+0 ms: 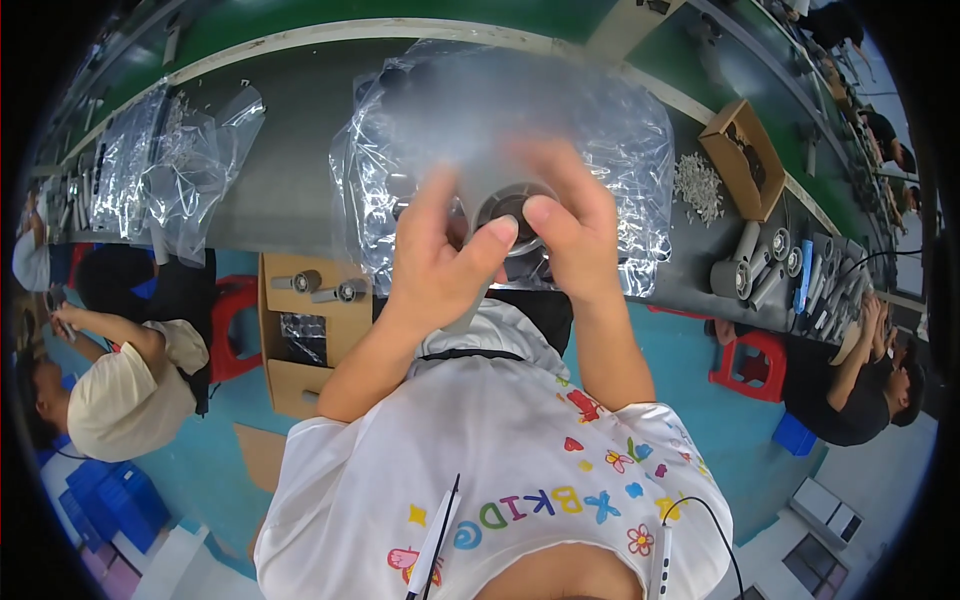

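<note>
Over the workbench, my left hand (437, 250) and my right hand (578, 232) close round a grey hair dryer housing (497, 204). Its round, dark open end faces me, and both thumbs press at the rim. A grey handle seems to run down from it beside my left wrist. The far side of the housing and the fingertips are blurred or hidden. Beneath and behind the hands lies a wide clear plastic bag (635, 185), with dark round shapes showing through it in places.
At left, a cardboard box (283, 375) holds similar grey housings; clear bags (200, 185) lie on the bench (295, 150). Right of me are small pale parts (698, 187), an open carton (745, 160) and several grey dryers (735, 278). People sit working on both sides, near red stools (755, 365).
</note>
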Demonstrator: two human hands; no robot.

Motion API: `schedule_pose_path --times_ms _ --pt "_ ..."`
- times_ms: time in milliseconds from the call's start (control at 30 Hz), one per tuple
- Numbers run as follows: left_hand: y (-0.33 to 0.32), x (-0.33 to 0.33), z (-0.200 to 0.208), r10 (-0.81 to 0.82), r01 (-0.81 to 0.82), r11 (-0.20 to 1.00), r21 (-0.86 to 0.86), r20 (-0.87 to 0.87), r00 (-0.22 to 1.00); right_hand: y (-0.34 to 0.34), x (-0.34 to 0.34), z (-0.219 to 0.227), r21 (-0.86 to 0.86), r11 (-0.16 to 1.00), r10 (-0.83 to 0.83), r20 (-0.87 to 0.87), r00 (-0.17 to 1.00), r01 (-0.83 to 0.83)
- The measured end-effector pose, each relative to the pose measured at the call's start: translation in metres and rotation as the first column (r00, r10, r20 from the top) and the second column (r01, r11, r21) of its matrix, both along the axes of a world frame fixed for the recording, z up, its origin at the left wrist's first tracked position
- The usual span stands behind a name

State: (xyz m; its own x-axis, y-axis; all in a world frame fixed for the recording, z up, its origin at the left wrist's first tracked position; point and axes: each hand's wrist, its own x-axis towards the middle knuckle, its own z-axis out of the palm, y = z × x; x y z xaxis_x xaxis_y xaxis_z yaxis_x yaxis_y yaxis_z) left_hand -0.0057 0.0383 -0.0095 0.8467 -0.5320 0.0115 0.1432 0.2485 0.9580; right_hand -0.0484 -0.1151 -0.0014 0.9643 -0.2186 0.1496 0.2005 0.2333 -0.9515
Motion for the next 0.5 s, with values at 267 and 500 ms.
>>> schedule_pose_path --times_ms 267,500 --pt "0.008 -0.001 0.004 -0.047 0.043 0.997 0.061 0.059 0.997 -0.013 -0.006 0.001 -0.214 0.972 0.127 0.142 0.982 -0.095" --pt "0.002 0.002 0.001 -0.019 0.006 0.997 -0.075 -0.177 0.984 -0.013 -0.001 0.010 -0.206 0.975 0.088 -0.001 0.996 -0.086"
